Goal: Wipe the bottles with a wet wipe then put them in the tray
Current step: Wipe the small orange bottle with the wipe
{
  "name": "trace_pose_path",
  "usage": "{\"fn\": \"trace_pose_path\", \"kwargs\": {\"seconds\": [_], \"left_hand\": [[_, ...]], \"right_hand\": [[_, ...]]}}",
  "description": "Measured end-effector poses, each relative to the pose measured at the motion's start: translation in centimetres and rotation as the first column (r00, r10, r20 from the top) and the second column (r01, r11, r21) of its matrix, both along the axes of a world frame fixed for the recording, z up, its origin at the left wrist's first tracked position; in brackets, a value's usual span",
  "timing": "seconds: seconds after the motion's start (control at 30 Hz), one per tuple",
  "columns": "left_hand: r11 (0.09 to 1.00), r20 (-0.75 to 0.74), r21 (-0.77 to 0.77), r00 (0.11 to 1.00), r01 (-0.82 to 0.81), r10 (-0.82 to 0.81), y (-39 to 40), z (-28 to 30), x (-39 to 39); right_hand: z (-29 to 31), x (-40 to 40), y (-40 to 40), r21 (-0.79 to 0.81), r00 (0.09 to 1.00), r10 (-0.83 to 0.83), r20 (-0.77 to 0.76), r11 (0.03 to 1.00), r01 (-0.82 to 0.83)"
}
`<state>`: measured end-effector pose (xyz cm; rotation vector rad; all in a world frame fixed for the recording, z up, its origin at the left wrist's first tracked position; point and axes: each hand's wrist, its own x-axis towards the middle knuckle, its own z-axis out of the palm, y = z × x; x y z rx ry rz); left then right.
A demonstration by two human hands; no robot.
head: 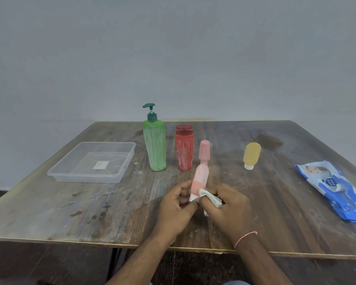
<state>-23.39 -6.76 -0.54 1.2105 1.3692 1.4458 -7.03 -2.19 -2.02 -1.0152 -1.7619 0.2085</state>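
Head view showed your two hands working together above the near middle of the wooden worktop [70,202]. Your left hand [176,204] gripped the lower end of a small pink bottle [200,177], fingers curled round its white base, so the bottle stood tilted with its rounded end pointing up and away from you. Your right hand [228,204] pinched a bunched wet wipe [211,197] and pressed it against the bottle's lower right side; a thin red thread [246,238] circled that wrist.

Beyond your hands stood a row of bottles. A tall green pump bottle [155,147] was farthest left, streaked with white. Just right of it stood a red bottle with a dark red cap [184,150], also streaked. A slim pink bottle [204,151] stood upright right behind the one you held. Well apart to the right, a yellow bottle [251,155] stood upside down on its white cap.

At the far left sat a clear plastic tray [70,175], holding none of the bottles; a small pale label showed through its floor. Near the right edge lay a blue wet wipe pack [335,190], flat and crumpled.
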Motion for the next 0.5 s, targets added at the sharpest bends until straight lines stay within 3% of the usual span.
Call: {"fn": "trace_pose_path", "kwargs": {"seconds": [0.1, 0.23, 0.4, 0.5], "left_hand": [[0.999, -0.046, -0.012, 0.998, 0.052, -0.053, -0.09, 0.16, -0.06], [0.998, -0.038, -0.017, 0.997, 0.066, -0.066, -0.3, 0.49, -0.15], [0.996, -0.058, -0.033, 0.994, 0.086, -0.088, -0.26, 0.54, -0.14], [0.997, -0.023, -0.027, 0.997, 0.068, -0.069, -0.34, 0.54, -0.2]], "right_hand": [[0.15, 0.17, 0.19, -0.022, 0.998, -0.04, -0.056, 0.999, 0.038], [0.34, 0.22, -0.29, 0.001, 0.995, 0.099, 0.006, 0.995, -0.099], [0.27, 0.19, 0.17, -0.041, 0.997, -0.064, -0.038, 0.997, 0.062], [0.44, 0.32, -0.13, -0.042, 0.997, 0.066, -0.031, 0.997, -0.067]]}}
